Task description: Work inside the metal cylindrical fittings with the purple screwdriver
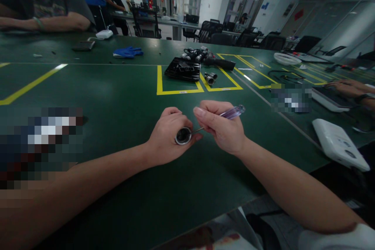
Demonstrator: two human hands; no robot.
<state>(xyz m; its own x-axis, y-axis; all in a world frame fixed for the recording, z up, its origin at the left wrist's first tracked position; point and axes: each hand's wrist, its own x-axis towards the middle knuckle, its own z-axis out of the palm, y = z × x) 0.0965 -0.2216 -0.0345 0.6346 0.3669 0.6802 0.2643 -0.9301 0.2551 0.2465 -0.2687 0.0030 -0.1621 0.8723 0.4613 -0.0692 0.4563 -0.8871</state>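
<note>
My left hand (168,134) is closed around a small round metal part (183,136), a dark ring with a silver rim, its open face turned toward me. My right hand (221,127) pinches a small screwdriver (231,113) with a clear purple handle. Its thin metal shaft runs left and its tip meets the rim of the round part. Both hands hover just above the dark green table (117,97) near its front edge.
A black tray (182,69) with several small cylindrical parts (210,77) lies in yellow-taped boxes farther back. Blue gloves (127,52) lie at the back left. A white device (338,142) sits at the right edge. Other people's arms rest at the far left and right.
</note>
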